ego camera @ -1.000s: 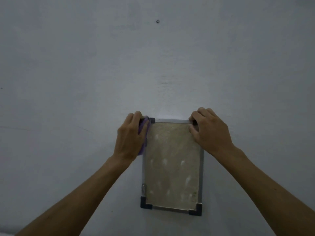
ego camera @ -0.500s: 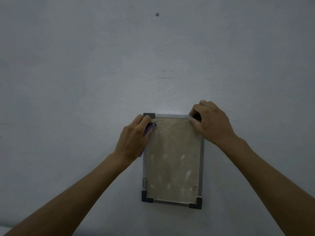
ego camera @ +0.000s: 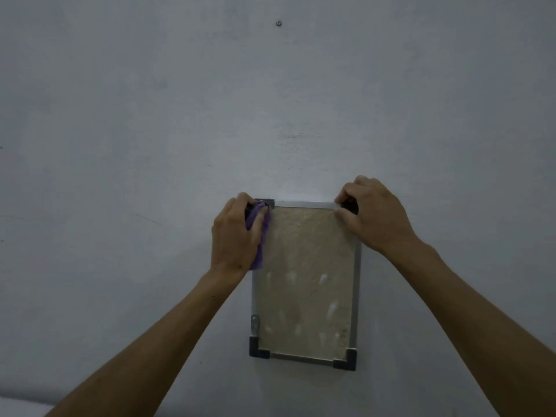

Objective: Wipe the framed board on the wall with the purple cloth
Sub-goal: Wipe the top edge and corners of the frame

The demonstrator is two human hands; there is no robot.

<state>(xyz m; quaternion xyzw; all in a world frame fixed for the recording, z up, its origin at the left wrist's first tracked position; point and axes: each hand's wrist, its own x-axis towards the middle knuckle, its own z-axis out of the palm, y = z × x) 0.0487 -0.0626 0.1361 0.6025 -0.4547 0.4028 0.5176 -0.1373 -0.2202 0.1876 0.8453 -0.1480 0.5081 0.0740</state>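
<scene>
Now left hand [ego camera: 233, 236] presses purple cloth [ego camera: 261, 236] at framed board [ego camera: 304, 281] top-left corner.

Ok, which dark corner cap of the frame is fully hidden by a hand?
The top-right one, under the right hand; the top-left cap and both bottom caps show.

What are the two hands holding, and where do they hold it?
The left hand grips the bunched purple cloth against the framed board at its top left corner. The right hand grips the board's top right corner.
</scene>
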